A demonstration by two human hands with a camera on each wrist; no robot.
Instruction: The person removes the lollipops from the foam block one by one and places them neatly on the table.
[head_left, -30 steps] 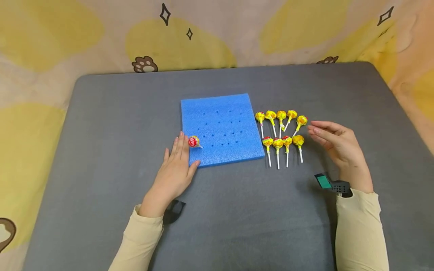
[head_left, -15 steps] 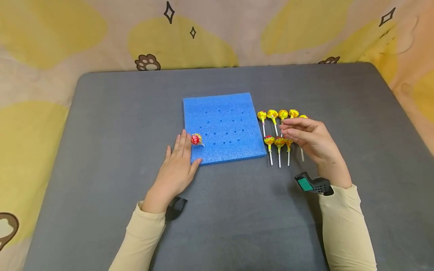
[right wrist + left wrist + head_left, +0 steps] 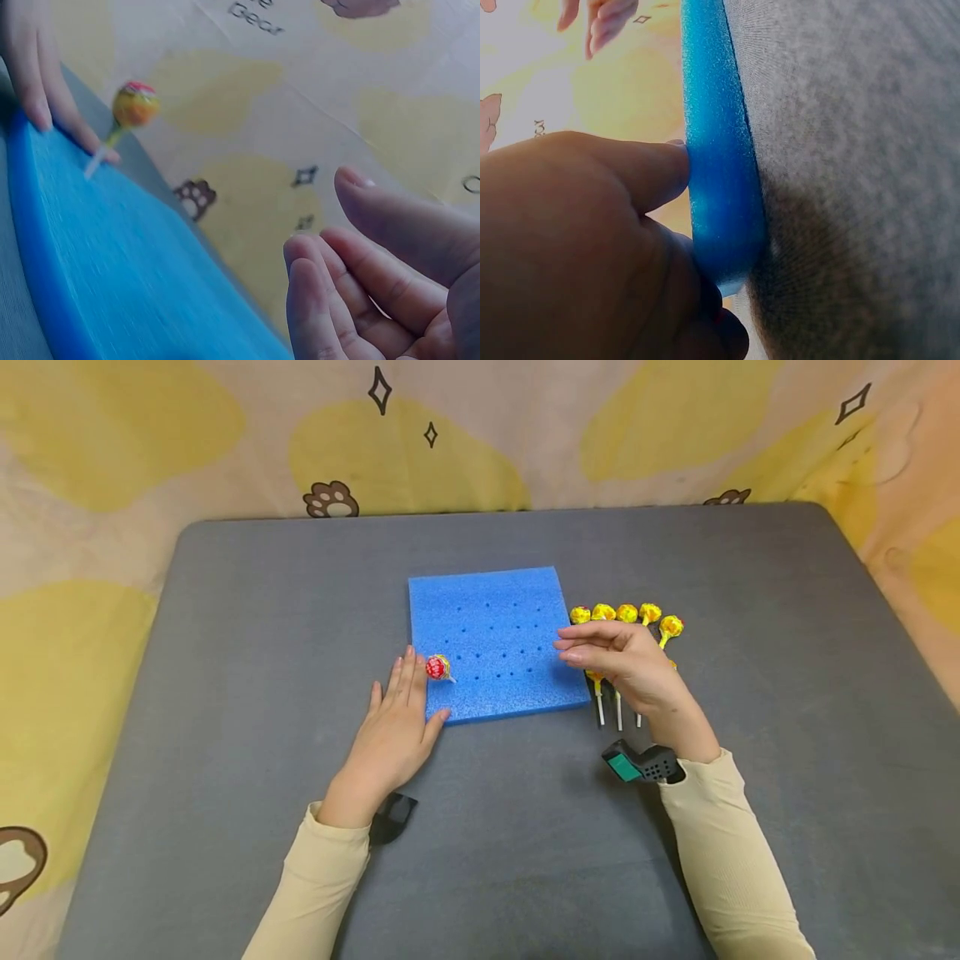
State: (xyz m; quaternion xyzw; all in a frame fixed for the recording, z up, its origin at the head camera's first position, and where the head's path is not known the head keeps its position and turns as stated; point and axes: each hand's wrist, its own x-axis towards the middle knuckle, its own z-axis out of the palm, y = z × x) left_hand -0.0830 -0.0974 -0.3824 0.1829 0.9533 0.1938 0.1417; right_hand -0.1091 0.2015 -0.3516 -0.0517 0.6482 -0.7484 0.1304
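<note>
A blue foam board (image 3: 495, 635) with rows of small holes lies on the grey table (image 3: 225, 652). One red-and-yellow lollipop (image 3: 438, 667) stands in a hole near its front left corner. My left hand (image 3: 408, 693) lies flat with straight fingers against that corner; the left wrist view shows its thumb (image 3: 641, 169) pressing the foam edge (image 3: 720, 150). My right hand (image 3: 581, 647) hovers over the board's right edge with loosely curled fingers and holds nothing. In the right wrist view it is empty (image 3: 360, 262), with the standing lollipop (image 3: 133, 105) beyond it.
Several yellow lollipops (image 3: 626, 612) lie in two rows on the table just right of the board, the front row partly hidden under my right hand. A yellow patterned cloth (image 3: 112, 435) surrounds the table.
My right hand has moved left, from beside the loose lollipops to over the board's right edge, still holding nothing. The left hand and the standing lollipop have stayed put.
</note>
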